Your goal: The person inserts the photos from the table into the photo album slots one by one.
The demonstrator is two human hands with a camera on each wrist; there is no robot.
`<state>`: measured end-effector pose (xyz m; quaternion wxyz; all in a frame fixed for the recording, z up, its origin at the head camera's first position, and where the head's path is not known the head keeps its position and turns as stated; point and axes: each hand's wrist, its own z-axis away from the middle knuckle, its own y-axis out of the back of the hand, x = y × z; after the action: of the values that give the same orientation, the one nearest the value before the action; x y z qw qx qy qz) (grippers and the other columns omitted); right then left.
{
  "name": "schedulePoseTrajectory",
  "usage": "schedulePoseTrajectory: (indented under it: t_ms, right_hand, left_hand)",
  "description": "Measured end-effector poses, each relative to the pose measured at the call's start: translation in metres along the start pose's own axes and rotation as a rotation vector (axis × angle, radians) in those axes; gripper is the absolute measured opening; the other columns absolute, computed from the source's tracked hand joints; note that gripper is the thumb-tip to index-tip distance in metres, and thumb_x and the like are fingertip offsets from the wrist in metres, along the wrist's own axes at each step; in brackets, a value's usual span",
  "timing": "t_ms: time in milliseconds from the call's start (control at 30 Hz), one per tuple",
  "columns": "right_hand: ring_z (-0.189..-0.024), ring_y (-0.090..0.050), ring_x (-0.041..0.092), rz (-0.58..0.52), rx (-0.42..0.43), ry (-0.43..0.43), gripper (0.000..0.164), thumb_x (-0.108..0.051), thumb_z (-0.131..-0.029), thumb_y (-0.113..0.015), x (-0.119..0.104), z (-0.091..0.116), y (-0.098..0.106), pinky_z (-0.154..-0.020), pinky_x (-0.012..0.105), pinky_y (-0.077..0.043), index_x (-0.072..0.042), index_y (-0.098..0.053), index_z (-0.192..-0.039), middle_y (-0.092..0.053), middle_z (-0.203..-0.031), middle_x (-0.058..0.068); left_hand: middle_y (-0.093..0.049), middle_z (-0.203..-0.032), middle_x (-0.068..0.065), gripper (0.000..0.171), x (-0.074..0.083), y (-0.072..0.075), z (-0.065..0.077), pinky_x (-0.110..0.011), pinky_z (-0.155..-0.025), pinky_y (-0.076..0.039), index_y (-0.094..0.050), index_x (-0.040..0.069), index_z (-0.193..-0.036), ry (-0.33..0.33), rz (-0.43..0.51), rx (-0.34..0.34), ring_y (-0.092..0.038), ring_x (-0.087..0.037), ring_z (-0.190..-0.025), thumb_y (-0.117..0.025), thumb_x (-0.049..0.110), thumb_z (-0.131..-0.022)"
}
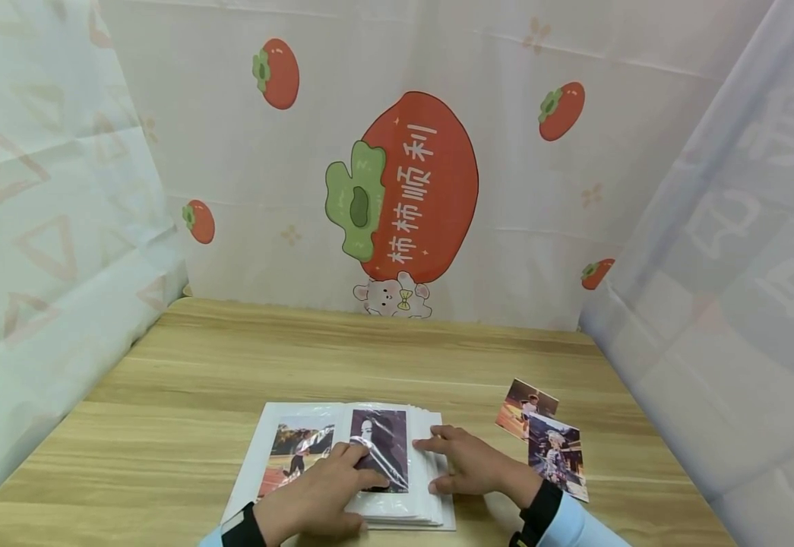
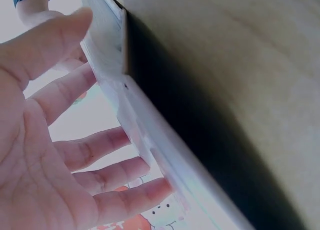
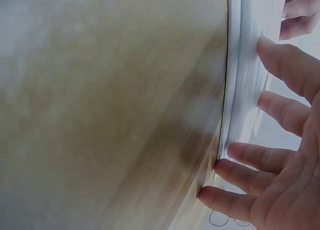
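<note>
At six o'clock on the pale yellow wood-grain desk (image 1: 164, 425), it's the white photo album with clear plastic sleeves (image 1: 342, 425), lying spread at a double page! Left page: a colour print of a figure on reddish ground (image 1: 297, 448). Right page: a dark purple portrait-format print (image 1: 393, 444), glare streaking the film over it.

Now the hands. At the album's seven o'clock, the left hand (image 1: 324, 486) lies across the middle, fingers spread and relaxed, two tips over the purple print, nothing gripped. At three o'clock it's the right hand (image 1: 475, 460), fingers fanned out too, tips at the thick stack of white page edges (image 3: 242, 65), no pinch to be seen.

Beyond it, at about three o'clock from the album, two loose prints overlap: an orange-toned photo (image 1: 520, 406) and, lower, a dark bluish photo (image 1: 554, 452).

How does it handle? Light, I'd say, with a stiffer cover and limp, slippery leaves that could cling together. Best hold: one sleeve's outer edge at three o'clock, thumb against forefinger. Those thin prints look easy to crease or smudge, so take them by their borders.
</note>
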<state>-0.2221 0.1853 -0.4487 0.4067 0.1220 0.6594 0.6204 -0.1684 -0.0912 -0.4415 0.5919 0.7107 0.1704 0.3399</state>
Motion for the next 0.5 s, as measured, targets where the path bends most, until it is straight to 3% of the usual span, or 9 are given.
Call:
schedulePoseTrajectory:
  t_ms: [500]
  right_hand:
    - [-0.122,-0.039,0.040,0.002,0.014,0.019,0.058,-0.039,-0.084,-0.066,-0.0027,-0.0012,0.0018,-0.093,0.052,-0.036,-0.014,-0.051,-0.134,-0.041,-0.135,0.025]
  left_hand:
    - [-0.050,-0.123,-0.014,0.041,-0.0033,0.0070,-0.0011,-0.040,-0.083,-0.044,-0.063,0.029,-0.121,0.001,0.075,-0.036,-0.047,-0.028,-0.106,-0.070,0.023,-0.081]
